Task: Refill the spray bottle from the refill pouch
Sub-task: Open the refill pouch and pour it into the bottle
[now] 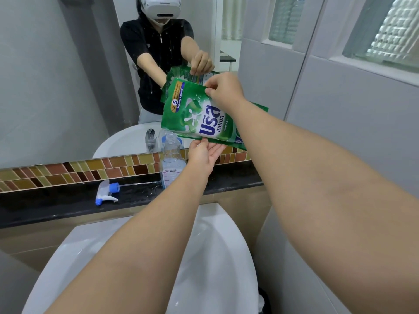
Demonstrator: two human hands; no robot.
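Clearly, from your head view, you held the green refill pouch (199, 114) up in front of the mirror, above and just right of the open spray bottle (172, 162). Your right hand (223, 90) pinched its upper edge between thumb and fingertips, fingers closed narrow on the film. Your left hand (204, 155) sat under the lower edge, palm up, fingers loosely spread and touching the pouch from below rather than clamped on it.

The clear bottle stood upright on the dark ledge (56, 200) behind the white basin (215, 257), neck uncapped. Its trigger sprayer (106, 192) lay on its side on the ledge, well to the left.

You should have expected the pouch to be soft, floppy and slick, its liquid shifting and sagging as it tilted; I'd judge a firm pinch near the top corner plus support under the base the safest hold. The bottle looked light and nearly empty, so likely to tip if knocked.

Whether the pouch was already torn open was hidden behind your right hand. Its right end was covered by your forearm.
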